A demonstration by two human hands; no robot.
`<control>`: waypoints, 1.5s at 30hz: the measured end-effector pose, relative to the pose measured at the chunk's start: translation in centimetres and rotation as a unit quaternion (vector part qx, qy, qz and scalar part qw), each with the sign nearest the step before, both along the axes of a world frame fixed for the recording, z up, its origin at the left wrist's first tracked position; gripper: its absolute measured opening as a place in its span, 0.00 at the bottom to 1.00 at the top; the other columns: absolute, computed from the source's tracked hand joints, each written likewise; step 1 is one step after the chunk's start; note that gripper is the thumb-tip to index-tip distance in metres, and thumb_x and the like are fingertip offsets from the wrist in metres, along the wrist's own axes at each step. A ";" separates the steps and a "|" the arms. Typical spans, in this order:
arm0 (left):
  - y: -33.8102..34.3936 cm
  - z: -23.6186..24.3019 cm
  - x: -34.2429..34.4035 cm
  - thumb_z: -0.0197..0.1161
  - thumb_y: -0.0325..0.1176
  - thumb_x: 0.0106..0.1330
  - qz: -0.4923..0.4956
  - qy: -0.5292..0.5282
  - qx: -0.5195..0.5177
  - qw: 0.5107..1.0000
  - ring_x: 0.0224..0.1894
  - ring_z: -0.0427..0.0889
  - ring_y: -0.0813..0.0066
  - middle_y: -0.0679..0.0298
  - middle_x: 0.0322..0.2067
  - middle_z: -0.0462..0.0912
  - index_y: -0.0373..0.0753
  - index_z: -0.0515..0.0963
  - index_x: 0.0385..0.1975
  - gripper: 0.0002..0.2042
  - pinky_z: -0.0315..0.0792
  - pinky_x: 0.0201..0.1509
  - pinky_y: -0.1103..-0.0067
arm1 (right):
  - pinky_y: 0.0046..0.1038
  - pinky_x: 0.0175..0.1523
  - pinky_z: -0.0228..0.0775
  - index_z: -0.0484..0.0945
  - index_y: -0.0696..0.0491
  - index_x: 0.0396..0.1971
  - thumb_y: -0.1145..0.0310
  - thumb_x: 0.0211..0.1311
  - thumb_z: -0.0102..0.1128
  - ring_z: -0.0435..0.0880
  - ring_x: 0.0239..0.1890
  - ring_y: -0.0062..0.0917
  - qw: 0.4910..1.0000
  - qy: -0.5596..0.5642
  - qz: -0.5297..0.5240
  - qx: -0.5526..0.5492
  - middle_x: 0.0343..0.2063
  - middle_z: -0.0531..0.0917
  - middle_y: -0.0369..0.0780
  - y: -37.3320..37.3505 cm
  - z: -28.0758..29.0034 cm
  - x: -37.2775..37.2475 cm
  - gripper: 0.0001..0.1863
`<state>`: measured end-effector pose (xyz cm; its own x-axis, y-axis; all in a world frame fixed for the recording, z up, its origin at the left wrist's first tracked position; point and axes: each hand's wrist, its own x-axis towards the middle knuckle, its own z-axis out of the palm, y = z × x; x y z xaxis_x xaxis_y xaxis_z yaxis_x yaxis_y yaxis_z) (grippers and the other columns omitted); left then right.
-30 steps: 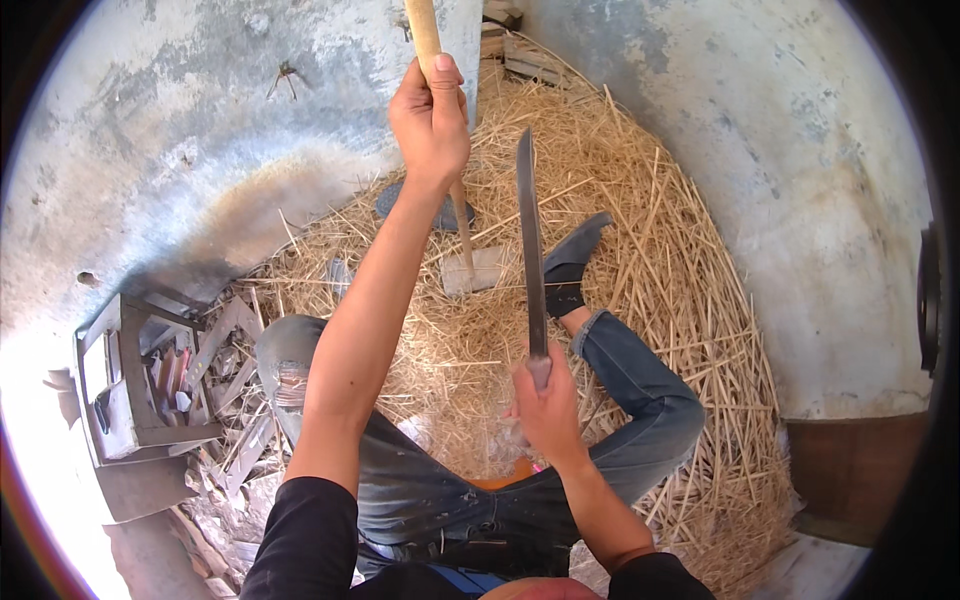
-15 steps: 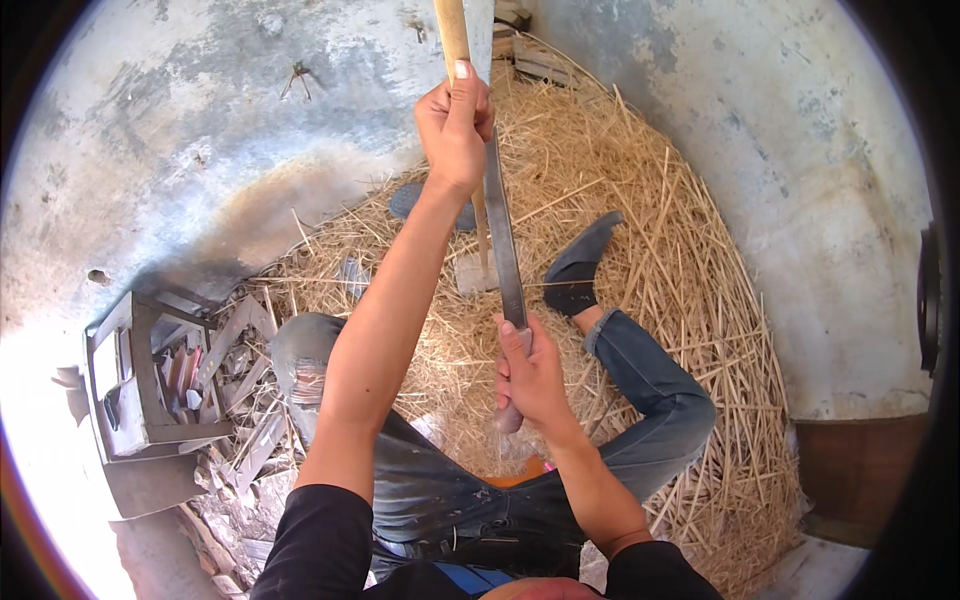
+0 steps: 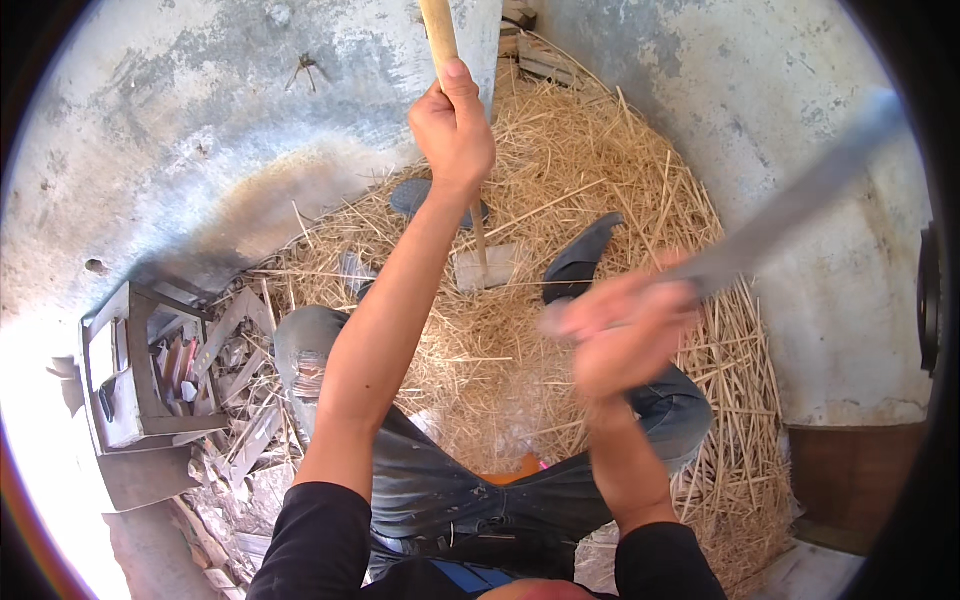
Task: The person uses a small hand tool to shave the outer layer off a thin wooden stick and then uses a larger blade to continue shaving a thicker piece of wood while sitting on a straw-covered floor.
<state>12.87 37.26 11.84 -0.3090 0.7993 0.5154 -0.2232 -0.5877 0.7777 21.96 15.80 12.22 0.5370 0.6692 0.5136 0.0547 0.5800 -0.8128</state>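
Note:
My left hand (image 3: 455,135) is wrapped round a pale wooden pole (image 3: 438,30) held upright; its narrower lower part comes down onto a pale block (image 3: 505,268) lying in the straw. My right hand (image 3: 630,335), smeared by motion, grips a machete (image 3: 770,210), its blade slanting up toward the right wall, clear of the pole. My legs in jeans (image 3: 660,425) are bent on either side below my arms, and the dark shoe (image 3: 580,255) on my right foot lies just right of the block. A grey sole-like oval (image 3: 410,197) shows behind the pole.
Straw (image 3: 590,150) covers the floor inside curved, mottled grey walls (image 3: 800,330). At the left a battered box frame (image 3: 140,370) holds scraps, with broken boards (image 3: 250,445) beside it. Wood pieces (image 3: 540,60) lie at the far gap between walls. A brown panel (image 3: 840,470) is at lower right.
The machete has swung from upright beside the pole to a slant high on the right, my right hand moving rightward and a little up. My left hand still holds the pole, slightly shifted.

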 end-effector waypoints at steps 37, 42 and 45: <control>1.5 -0.7 -3.5 0.52 0.55 0.80 0.157 0.039 0.020 0.987 0.17 0.63 0.87 0.72 0.15 0.68 0.38 0.68 0.19 0.29 0.56 0.20 0.80 | 0.27 0.24 0.67 0.71 0.57 0.43 0.55 0.78 0.55 0.78 0.21 0.21 0.776 0.018 0.212 -0.593 0.24 0.77 0.36 -5.4 -16.6 -2.2 0.17; 1.2 -0.6 -3.4 0.49 0.54 0.81 0.023 0.024 0.022 0.999 0.14 0.59 0.85 0.73 0.14 0.61 0.43 0.61 0.19 0.28 0.55 0.16 0.80 | 0.24 0.14 0.62 0.68 0.53 0.37 0.56 0.78 0.56 0.69 0.11 0.15 0.864 0.046 0.193 -0.463 0.15 0.72 0.32 -4.8 -10.8 0.4 0.16; 1.0 -0.2 -3.3 0.47 0.54 0.81 -0.033 0.014 0.016 0.999 0.13 0.57 0.85 0.73 0.14 0.58 0.44 0.58 0.19 0.28 0.54 0.15 0.81 | 0.20 0.13 0.59 0.68 0.52 0.35 0.58 0.78 0.55 0.66 0.09 0.13 0.913 0.085 0.157 -0.368 0.14 0.70 0.30 -3.5 -5.5 -0.1 0.14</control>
